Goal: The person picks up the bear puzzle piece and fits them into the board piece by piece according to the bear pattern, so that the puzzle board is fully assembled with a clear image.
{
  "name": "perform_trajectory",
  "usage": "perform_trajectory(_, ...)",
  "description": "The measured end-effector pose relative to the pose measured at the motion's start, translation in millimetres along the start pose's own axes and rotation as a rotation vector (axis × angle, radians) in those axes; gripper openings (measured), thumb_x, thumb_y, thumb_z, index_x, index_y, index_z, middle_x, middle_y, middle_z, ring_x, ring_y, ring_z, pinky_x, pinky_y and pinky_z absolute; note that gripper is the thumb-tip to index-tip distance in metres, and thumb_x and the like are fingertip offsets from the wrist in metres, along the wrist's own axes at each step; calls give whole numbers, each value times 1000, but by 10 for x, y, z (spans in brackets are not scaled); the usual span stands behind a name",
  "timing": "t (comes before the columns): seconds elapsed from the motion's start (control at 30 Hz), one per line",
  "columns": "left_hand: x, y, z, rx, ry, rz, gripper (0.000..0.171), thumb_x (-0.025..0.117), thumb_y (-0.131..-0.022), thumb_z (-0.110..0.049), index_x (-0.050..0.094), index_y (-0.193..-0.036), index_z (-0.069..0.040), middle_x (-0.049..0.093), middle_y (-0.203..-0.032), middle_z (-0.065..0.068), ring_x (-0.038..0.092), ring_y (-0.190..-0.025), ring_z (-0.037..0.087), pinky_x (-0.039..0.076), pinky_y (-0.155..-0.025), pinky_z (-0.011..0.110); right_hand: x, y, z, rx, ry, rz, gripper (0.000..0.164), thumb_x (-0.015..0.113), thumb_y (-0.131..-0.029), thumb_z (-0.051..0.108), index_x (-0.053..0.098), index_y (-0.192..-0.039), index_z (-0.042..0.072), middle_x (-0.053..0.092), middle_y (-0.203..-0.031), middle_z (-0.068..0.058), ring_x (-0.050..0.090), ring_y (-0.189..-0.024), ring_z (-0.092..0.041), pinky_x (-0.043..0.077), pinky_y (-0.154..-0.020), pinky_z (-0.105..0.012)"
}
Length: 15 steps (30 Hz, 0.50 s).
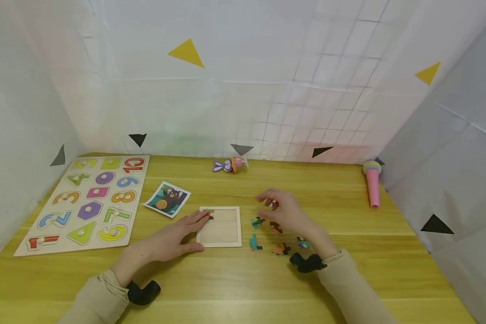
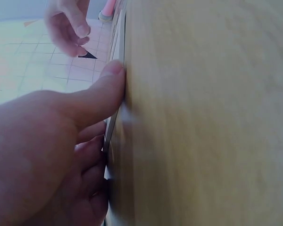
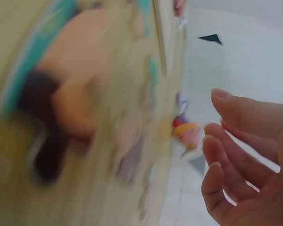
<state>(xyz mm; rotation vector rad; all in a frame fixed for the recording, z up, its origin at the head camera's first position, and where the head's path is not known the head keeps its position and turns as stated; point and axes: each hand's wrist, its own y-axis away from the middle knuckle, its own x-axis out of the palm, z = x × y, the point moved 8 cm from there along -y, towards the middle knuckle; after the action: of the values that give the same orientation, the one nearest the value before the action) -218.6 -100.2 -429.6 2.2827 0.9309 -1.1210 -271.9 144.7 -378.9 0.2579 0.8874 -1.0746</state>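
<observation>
The wooden frame (image 1: 240, 227) is laid flat on the table (image 1: 227, 288), its left side touched by the left hand (image 1: 174, 238), whose fingers are extended near the upper corner, where one puzzle piece (image 1: 211, 216) is seen inside, thumb set at the lower corner. The right hand (image 1: 285, 212) is held over the loose puzzle pieces (image 1: 281, 249) right of the frame, fingers bent, separated from the thumb by a gap, nothing gripped. The bear card (image 1: 168, 199) is placed beyond the left hand.

Puzzle pieces (image 1: 281, 249) teal, brown, orange — puzzle frame (image 1: 239, 227) pale cream — microphone handle (image 1: 373, 186) pink
</observation>
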Motion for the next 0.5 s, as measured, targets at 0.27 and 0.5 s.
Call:
perform_trajectory(0.27, -11, 26, -26, 20, 7, -16, 76, 59, -100, -40, 25, -158, -5, 17, -167, 14, 15, -152, 39, 23, -118, 61, -156, 72, -270, 65, -35, 18, 35, 77, -86, 3, 69, -119, -2, 68, -110, -16, 63, -91, -32, 53, -73, -31)
perform_trajectory(0.5, -24, 50, -34, 20, 14, -15, 76, 58, -100, -41, 25, -158, -4, 17, -167, 14, 14, -153, 39, 23, -118, 61, -253, 113, -515, 149, -32, -5, 35, 77, -86, 2, 68, -119, -3, 67, -110, -17, 60, -92, -31, 52, -77, -33)
